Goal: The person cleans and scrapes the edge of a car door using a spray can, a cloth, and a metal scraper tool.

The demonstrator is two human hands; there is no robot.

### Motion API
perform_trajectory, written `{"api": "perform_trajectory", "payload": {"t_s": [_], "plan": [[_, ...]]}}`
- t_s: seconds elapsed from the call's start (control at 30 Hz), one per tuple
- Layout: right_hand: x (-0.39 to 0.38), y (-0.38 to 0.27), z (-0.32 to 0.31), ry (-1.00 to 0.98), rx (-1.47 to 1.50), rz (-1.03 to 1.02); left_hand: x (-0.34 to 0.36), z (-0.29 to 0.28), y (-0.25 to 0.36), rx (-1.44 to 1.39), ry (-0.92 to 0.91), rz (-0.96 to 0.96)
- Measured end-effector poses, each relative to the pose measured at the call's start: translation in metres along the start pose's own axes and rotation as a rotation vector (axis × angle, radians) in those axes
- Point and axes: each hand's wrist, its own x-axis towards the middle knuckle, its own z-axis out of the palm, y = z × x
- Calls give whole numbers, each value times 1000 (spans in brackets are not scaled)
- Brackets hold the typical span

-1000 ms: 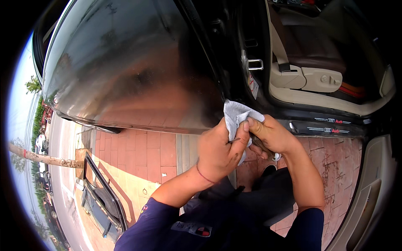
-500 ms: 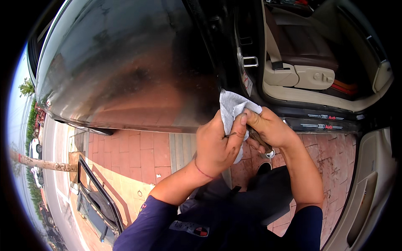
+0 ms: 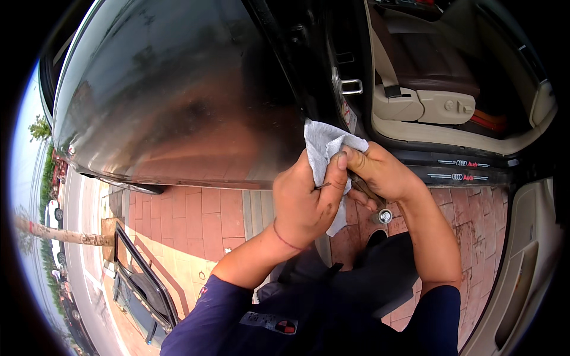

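Note:
A white cloth or paper wipe [image 3: 323, 142] is bunched between my two hands, low beside the black car panel. My left hand [image 3: 304, 199] is closed on it, thumb up, with dark smudges on the skin. My right hand [image 3: 386, 172] pinches the wipe between thumb and fingers. Under its palm, the same hand holds a slim, dark brownish tool [image 3: 369, 191]. The tool's far end is hidden by the wipe, so its kind cannot be told. Below the hands, a can with a shiny round top [image 3: 385, 216] stands on the paving near my shoe.
The dusty black car panel [image 3: 196, 101] fills the upper left. To the right are the door opening with its sill [image 3: 463, 172], a metal latch loop [image 3: 352, 87] and a brown seat [image 3: 433, 65]. An open door [image 3: 522, 267] bounds the right. A black-framed detached panel [image 3: 142, 279] lies lower left.
Both hands, with the wipe and tool, have shifted slightly left and up. More of the wipe's lower end and of the can now shows. The grip looks the same.

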Motion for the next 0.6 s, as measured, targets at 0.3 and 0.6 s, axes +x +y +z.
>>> {"api": "perform_trajectory", "payload": {"t_s": [0.3,0.6], "plan": [[1,51,36,670,-501,-459,-16,-1,-24,-79,-36,-125],[10,79,80,1018,-513,-549,-60,5,-42,145,57,129]]}}
